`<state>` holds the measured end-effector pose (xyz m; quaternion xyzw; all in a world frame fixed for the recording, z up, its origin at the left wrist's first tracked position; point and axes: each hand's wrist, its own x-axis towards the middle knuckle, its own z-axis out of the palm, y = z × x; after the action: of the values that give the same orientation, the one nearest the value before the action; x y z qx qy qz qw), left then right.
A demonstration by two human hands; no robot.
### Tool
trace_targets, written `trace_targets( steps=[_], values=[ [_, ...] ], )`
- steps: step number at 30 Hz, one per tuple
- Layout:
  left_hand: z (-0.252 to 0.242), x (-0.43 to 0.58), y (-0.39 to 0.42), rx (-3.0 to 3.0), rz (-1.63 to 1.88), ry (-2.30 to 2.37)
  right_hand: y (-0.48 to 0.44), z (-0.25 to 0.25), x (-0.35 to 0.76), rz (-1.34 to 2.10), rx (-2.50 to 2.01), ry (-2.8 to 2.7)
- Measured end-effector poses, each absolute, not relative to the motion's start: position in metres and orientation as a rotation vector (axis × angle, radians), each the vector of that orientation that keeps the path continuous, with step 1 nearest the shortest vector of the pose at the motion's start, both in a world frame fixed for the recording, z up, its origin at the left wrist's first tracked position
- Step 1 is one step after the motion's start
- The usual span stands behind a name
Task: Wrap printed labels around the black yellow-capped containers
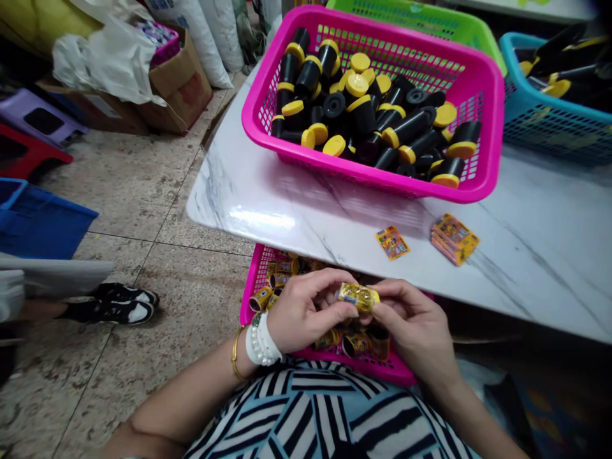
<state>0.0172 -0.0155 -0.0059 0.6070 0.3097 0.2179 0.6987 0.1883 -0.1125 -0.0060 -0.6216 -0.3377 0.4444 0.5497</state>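
Note:
A small yellow printed cylinder (pixel 357 297) lies sideways between my two hands, above the lap basket. My left hand (pixel 306 309) pinches its left end, with a white beaded bracelet on the wrist. Thumb and fingers of my right hand (pixel 414 322) close on its yellow right end. Beneath them, a pink basket (pixel 399 373) holds several similar printed cylinders (pixel 356 344), partly hidden by my hands. On the marble-look table, a single orange card (pixel 393 243) lies left of a small stack of orange cards (pixel 454 239).
A large pink basket (pixel 373 175) of black cylinders with yellow caps stands on the table. Behind it is a green basket (pixel 430 19), and a blue basket (pixel 554 121) stands at the right. Cardboard boxes (pixel 176 89), stools and another person's shoe (pixel 124 306) are at the left.

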Motion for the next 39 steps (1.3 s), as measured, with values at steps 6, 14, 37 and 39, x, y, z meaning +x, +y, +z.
trace_targets(
  steps=[6, 14, 37, 39],
  values=[
    [-0.01, 0.017, -0.017, 1.223, 0.403, 0.624, -0.122, -0.007, 0.186, 0.874, -1.514, -0.934],
    [-0.022, 0.015, -0.025, 1.587, 0.496, 0.59, -0.129, -0.033, 0.175, 1.471, -1.321, -0.322],
    [-0.044, 0.031, -0.036, 0.518, 0.141, 0.613, -0.137, -0.032, 0.194, 0.563, -1.384, -1.396],
    [-0.044, 0.031, -0.037, 0.543, 0.128, 0.634, -0.137, -0.033, 0.194, 0.56, -1.4, -1.466]
  ],
)
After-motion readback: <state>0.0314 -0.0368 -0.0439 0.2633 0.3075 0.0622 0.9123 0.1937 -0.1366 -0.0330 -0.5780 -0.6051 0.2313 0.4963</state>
